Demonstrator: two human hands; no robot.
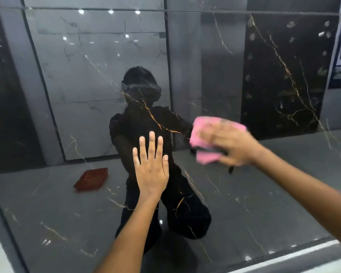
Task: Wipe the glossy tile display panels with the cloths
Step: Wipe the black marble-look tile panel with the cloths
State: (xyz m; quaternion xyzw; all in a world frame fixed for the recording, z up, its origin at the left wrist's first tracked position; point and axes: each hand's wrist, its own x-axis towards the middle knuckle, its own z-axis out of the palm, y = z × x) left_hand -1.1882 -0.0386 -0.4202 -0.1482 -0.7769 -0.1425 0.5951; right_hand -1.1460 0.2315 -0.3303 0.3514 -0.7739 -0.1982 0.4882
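Observation:
A glossy black tile panel (254, 203) with gold veins fills the view and mirrors the room and a kneeling person. My left hand (151, 166) lies flat on the panel near its middle, fingers straight and spread. My right hand (232, 144) presses a folded pink cloth (205, 134) against the panel to the right of the left hand. The right hand and cloth are blurred. Whether the fingers curl round the cloth's edge I cannot tell.
The panel's top edge (185, 10) runs across the top of the view. A pale frame strip (283, 259) borders its lower right. The reflection shows a red-brown cloth (91, 180) on the floor behind me and other tile panels.

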